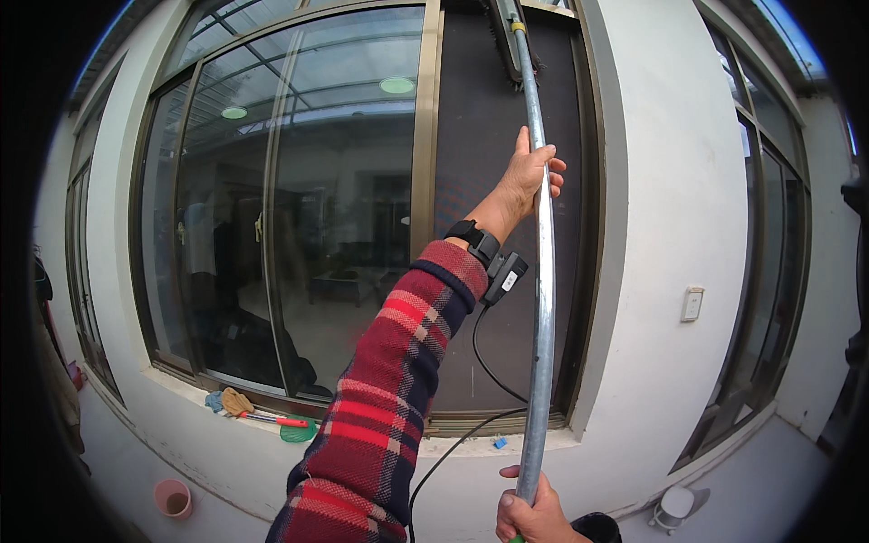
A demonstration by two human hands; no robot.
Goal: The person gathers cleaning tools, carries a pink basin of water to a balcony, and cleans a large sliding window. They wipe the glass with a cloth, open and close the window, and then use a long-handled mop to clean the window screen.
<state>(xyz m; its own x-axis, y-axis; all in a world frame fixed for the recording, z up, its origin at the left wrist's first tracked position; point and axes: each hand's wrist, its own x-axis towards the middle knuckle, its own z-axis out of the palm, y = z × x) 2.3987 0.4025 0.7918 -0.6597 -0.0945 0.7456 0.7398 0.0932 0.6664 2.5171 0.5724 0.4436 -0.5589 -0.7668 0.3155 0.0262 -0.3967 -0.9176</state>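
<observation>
Left hand (pixel 529 176) raised, gripping metal pole (pixel 544 299); right hand (pixel 534 516) clasping low.

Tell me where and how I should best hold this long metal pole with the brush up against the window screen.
Grip the metal pole on its bare shaft at two well-spaced spots, as now: the left hand high up, wrapping from the left side, and the right hand near the bottom end. The pole is long, thin and nearly upright with the brush head at the top, so a wide spread probably steadies it best.
</observation>
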